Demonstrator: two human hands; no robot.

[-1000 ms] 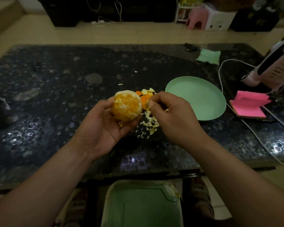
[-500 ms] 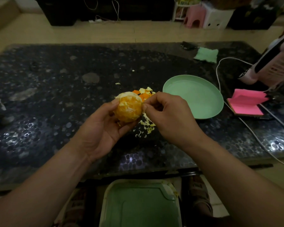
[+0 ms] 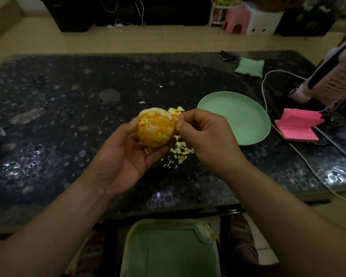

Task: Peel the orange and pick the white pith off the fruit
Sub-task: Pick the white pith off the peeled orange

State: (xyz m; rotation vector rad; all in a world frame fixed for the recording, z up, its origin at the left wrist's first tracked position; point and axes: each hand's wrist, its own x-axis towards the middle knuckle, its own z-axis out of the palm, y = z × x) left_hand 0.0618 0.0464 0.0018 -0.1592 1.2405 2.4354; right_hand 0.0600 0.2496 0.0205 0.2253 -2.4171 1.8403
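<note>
- left hand (image 3: 120,156) cups the orange (image 3: 154,128), fingers curled round it
- right hand (image 3: 206,140) pinches the orange's right edge
- pith scraps (image 3: 180,152) lie on the desk (image 3: 68,116) — just left of the green plate (image 3: 234,116)

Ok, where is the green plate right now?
Head view, right of centre: the green plate sits on the dark table just beyond the right hand, pink sticky notes on its right, peel scraps on its left.

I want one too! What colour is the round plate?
The plate is mint green; the head view shows it best.
</note>
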